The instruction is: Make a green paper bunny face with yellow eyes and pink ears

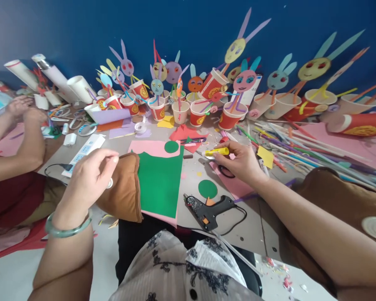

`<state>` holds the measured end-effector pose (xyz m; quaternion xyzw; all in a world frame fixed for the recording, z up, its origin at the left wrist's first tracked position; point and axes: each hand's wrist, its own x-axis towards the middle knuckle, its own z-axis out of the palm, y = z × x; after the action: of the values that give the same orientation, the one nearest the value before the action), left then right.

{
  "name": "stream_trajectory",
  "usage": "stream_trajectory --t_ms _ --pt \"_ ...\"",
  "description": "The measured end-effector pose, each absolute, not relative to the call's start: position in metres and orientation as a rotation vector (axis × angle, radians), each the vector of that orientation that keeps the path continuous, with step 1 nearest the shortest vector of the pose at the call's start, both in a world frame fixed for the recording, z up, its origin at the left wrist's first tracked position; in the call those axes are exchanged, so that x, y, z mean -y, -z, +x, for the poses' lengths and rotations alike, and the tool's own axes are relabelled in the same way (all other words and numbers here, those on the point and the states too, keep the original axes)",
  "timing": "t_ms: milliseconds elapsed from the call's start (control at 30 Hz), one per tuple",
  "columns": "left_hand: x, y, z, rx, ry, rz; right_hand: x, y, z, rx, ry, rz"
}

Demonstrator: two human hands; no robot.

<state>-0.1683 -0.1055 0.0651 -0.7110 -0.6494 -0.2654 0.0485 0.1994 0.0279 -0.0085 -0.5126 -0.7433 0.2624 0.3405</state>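
Yellow tube (219, 151) in right hand (240, 164), apparently at a positioning step, pinching it above the table (190, 186) near a green paper circle (207, 189), with left hand (87, 175) loosely curled in a grip impossible to tell, and seemingly calling for steadiness clear of the glue gun (208, 212).

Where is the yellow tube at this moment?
The yellow tube is held in the right hand, just right of the head view's centre, beyond the glue gun.
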Motion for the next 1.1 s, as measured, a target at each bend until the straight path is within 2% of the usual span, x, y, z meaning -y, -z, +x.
stream_trajectory --t_ms 67,167,200,267,333,433,533,633,867,1100 --pt "0.123 -0.045 -0.171 1.909 1.073 -2.294 -0.029 0.015 0.200 2.074 -0.541 -1.274" --pt "0.152 -0.021 -0.155 1.588 1.723 -2.478 -0.030 0.024 0.201 2.300 -0.346 -1.195" --pt "0.161 -0.016 -0.143 1.590 1.779 -2.539 -0.030 0.026 0.202 2.354 -0.302 -1.194" --pt "0.178 -0.006 -0.110 1.747 1.621 -2.653 -0.031 0.027 0.202 2.427 -0.242 -1.243" --pt "0.189 0.003 -0.073 1.857 1.293 -2.883 -0.031 0.027 0.202 2.490 -0.194 -1.306" --pt "0.189 0.015 -0.022 1.301 0.953 -3.136 -0.031 0.026 0.201 2.585 -0.145 -1.350" --pt "0.178 0.021 0.014 0.859 0.545 -3.099 -0.030 0.024 0.199 2.647 -0.129 -1.356" --pt "0.168 0.019 0.036 0.756 0.364 -2.891 -0.030 0.023 0.199 2.660 -0.115 -1.353" --pt "0.160 0.015 0.056 0.654 0.274 -2.808 -0.031 0.019 0.199 2.612 -0.190 -1.387" --pt "0.162 0.022 0.051 0.572 0.422 -2.753 -0.044 0.020 0.208 2.291 -0.277 -1.510"
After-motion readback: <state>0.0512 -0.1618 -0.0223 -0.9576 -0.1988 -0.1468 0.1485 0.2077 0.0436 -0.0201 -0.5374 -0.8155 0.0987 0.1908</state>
